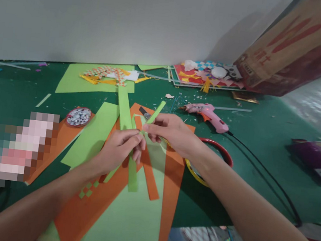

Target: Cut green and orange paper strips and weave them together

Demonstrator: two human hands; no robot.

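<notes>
Narrow paper strips cross where my two hands meet, above stacked green and orange sheets. My left hand (125, 141) is closed on the strips, with a green strip (132, 177) hanging below its fingers. My right hand (173, 131) pinches another green strip (158, 111), its end pointing up and away. An orange strip (151, 179) slants down to the right between the hands. Just beyond the right fingers shows a dark metal blade (145, 113); the rest of it is covered. A longer green strip (124, 106) runs behind the left hand.
A pink glue gun (207, 113) lies to the right, its black cord trailing forward. Red and yellow loops (226, 153) sit under my right forearm. Woven paper pieces (110, 76) with yellow tassels lie at the back. A round container (79, 117) stands left; a paper bag (296, 47) leans back right.
</notes>
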